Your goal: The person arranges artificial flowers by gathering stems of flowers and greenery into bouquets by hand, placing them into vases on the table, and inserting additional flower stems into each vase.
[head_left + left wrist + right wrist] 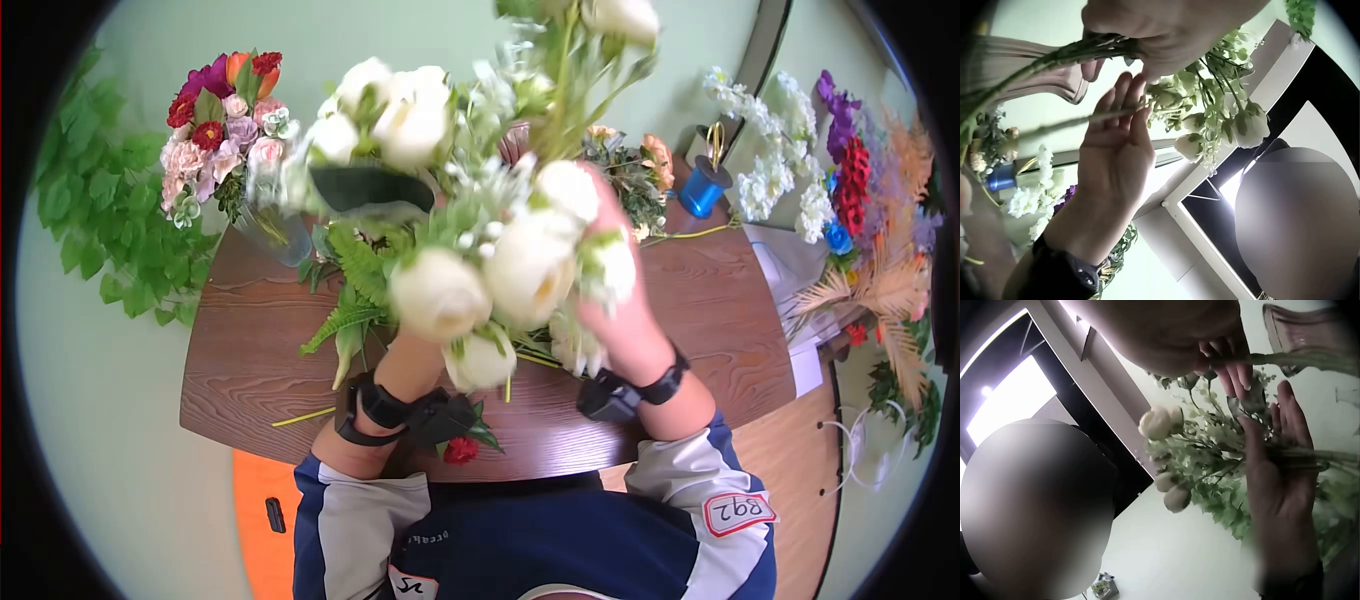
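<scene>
My left hand (1282,481) holds a bundle of green stems (1329,459) between thumb and fingers, raised above the table. White flowers (435,295) and pale leafy sprigs spread from the bundle, hiding most of this hand in the head view. Close beside it, my right hand (1116,162) pinches a single flower stem (1100,117) between thumb and fingertips, its palm turned toward the bunch in the left wrist view. A pinkish ribbed vase (1304,337) stands beyond the hands, largely covered by blooms in the head view.
Loose fern leaves (345,325) and a red flower (461,450) lie on the dark wooden table (240,350). A glass vase (290,240) of mixed flowers stands back left. At the back right is a blue spool (705,190); more flowers (855,185) fill the right side.
</scene>
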### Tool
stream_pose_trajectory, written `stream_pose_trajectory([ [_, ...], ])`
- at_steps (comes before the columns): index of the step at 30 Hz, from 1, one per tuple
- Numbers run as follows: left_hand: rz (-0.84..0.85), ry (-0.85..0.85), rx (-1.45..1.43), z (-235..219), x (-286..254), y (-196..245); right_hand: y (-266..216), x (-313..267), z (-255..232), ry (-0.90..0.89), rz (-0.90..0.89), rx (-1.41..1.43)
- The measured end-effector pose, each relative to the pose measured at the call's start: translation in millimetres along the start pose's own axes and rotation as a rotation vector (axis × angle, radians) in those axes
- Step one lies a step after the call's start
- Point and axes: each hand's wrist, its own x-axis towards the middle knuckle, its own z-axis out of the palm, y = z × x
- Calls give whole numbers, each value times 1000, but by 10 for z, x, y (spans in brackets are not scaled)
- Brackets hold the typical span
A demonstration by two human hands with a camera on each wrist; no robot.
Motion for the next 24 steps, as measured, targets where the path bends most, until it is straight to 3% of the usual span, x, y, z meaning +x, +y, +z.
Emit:
stream_pose_trajectory([
  [3, -28, 103, 432, 317, 126, 6, 74, -70, 178, -32, 96, -142],
  [6, -49, 206, 860, 531, 265, 26, 286, -60, 209, -41, -75, -226],
  [7, 46, 91, 875, 384, 296, 40, 295, -64, 209, -39, -77, -225],
  [9, 23, 53, 792, 281, 282, 108, 266, -71, 224, -11, -214, -401],
  [12, -52, -51, 535, 188, 228, 197, 247, -111, 196, -58, -164, -577],
  [13, -74, -84, 448, 160, 211, 223, 313, -159, 208, -107, -122, -525],
  [14, -96, -117, 362, 130, 199, 241, 411, -218, 138, -234, 130, -229],
  [16, -139, -182, 187, 52, 184, 248, 412, -222, 155, -238, 157, -254],
  [18, 269, -304, 1740, -196, 276, 107, 416, -222, 182, -248, 211, -306],
  [22, 256, -239, 1659, -348, -17, 261, 428, -222, 237, -266, 295, -383],
  [24, 242, -202, 1607, -345, -122, 288, 446, -225, 249, -321, 75, -463],
])
